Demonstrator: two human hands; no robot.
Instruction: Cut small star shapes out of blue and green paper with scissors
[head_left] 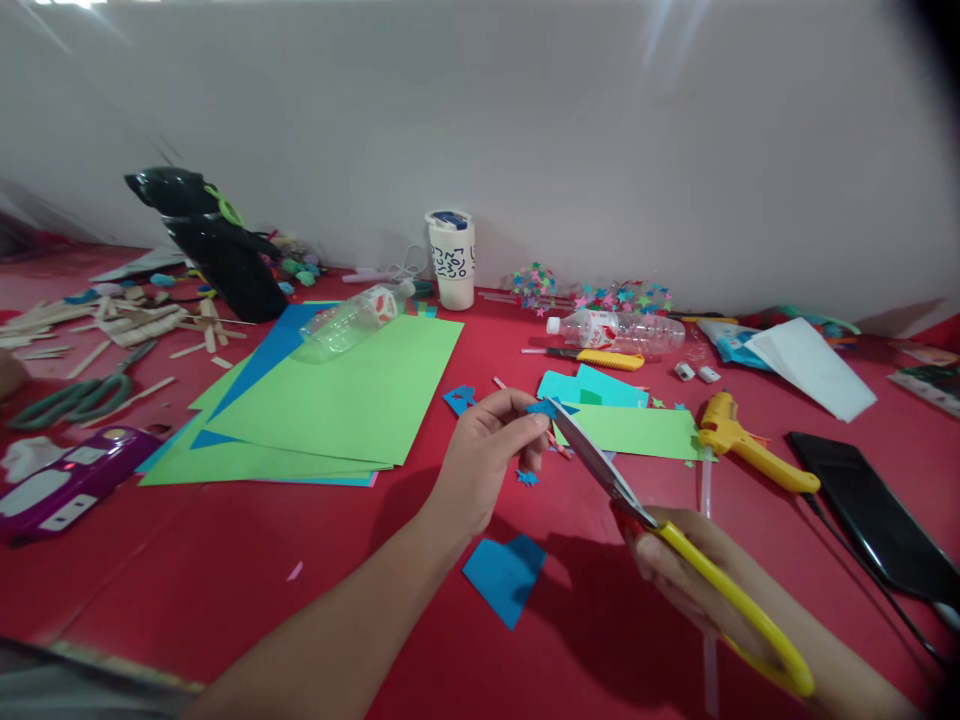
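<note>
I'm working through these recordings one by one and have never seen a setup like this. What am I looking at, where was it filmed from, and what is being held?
There is no machine here, just a person working bare-handed. The single picture comes from a camera worn on the head, looking forward and down. The left hand pinches a small blue paper piece; the right hand holds yellow-handled scissors, their tips at that piece. On the red table, green sheets lie to the left and a yellow glue gun to the right. A white tumbler stands near the wall.
</note>
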